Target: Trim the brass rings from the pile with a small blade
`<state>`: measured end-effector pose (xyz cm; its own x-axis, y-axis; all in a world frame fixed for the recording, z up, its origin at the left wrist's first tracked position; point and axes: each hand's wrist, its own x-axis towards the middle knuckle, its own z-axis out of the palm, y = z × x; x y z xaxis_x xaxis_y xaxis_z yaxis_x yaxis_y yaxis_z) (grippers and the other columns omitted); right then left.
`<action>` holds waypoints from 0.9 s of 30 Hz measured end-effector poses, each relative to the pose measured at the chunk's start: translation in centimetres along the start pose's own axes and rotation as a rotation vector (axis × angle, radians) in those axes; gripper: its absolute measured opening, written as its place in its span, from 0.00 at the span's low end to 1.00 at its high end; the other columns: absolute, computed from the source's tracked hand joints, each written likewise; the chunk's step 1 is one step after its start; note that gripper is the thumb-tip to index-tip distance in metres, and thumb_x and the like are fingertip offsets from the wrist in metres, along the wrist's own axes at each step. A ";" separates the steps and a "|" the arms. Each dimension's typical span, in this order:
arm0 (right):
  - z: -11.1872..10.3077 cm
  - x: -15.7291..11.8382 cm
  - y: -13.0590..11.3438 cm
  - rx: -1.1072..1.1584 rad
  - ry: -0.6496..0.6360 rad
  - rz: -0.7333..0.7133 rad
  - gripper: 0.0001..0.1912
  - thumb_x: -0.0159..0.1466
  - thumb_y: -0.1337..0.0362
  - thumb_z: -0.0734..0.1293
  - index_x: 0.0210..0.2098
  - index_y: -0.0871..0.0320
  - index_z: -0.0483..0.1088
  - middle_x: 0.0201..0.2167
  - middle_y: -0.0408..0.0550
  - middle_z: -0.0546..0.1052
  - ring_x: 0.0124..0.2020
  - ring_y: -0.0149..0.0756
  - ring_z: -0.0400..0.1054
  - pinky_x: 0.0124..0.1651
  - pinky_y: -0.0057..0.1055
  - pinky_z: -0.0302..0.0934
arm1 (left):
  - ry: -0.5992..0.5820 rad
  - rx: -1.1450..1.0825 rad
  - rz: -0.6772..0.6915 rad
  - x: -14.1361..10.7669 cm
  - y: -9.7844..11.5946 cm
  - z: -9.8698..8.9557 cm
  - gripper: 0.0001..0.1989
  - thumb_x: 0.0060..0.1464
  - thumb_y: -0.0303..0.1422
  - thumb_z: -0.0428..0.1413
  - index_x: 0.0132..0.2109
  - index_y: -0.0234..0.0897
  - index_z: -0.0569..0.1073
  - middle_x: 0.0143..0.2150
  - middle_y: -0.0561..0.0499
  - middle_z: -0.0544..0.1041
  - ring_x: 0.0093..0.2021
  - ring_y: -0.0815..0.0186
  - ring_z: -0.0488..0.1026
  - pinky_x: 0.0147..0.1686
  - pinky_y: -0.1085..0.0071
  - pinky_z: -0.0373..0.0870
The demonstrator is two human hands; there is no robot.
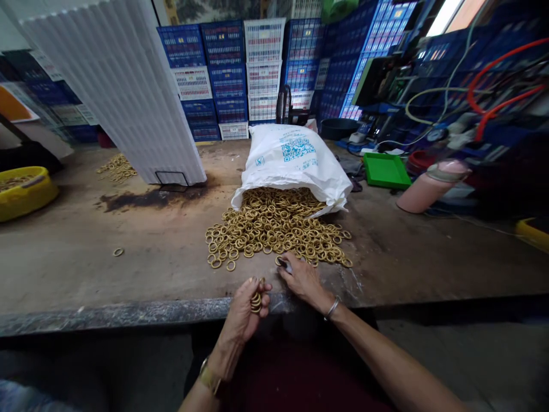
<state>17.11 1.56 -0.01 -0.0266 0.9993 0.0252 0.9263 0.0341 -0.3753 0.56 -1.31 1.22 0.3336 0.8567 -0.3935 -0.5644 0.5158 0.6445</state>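
Several brass-coloured rings [256,302] are stacked in my left hand [249,309], whose fingers curl round them just above the table's front edge. My right hand [300,277] reaches to the front of a large heap of the same rings [278,226]. Its fingers are drawn together at one ring [278,261], and something dark covers a fingertip. Behind the heap lies a white woven sack [295,154] with blue print, its mouth facing me and rings spilling out. A single loose ring [118,252] rests well to the left.
A white corrugated panel [128,91] leans on a wire stand at left, near a smaller ring pile [118,169]. A yellow basin [26,193] stands far left. To the right are a green tray [386,170] and a pink bottle [431,187]. Stacked crates [223,83] line the back.
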 end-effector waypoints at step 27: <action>0.3 0.7 -0.7 -0.124 0.005 -0.025 0.13 0.57 0.63 0.57 0.41 0.60 0.61 0.35 0.51 0.74 0.34 0.40 0.68 0.33 0.31 0.57 | 0.179 -0.090 -0.188 1.1 0.5 -0.4 0.08 0.36 0.27 0.61 0.29 0.33 0.71 0.30 0.49 0.71 0.24 0.71 0.65 0.17 0.78 0.62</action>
<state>16.32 2.25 0.01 -0.0486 0.9981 0.0377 0.9648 0.0567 -0.2567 0.38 -0.10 0.86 0.3047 0.7267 -0.6157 -0.5724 0.6564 0.4914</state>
